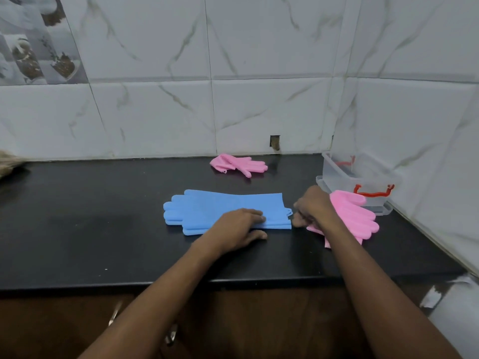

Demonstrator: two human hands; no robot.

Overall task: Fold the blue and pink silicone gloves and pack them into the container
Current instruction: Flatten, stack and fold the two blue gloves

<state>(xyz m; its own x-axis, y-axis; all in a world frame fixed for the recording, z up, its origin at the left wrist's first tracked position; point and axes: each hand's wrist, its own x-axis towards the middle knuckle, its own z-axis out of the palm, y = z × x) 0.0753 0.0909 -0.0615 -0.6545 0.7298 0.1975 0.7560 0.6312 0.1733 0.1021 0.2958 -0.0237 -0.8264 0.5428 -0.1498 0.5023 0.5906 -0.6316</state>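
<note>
At frame centre, 2 stacked blue gloves (228, 211) lie flat under the left hand (239, 224), its fingers straight and pressing. The right hand (312, 207), fingers curled, seems to pinch their cuff edge; soft, floppy silicone likely folds best held there.

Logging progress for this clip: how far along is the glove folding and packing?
Early. Done: the blue gloves lie stacked flat on the counter. In hand: the left hand presses them near the cuff while the right hand works at the cuff end, fingers curled. Left: folding them, both pink gloves, and packing; nothing blue or pink shows inside the container.
</note>
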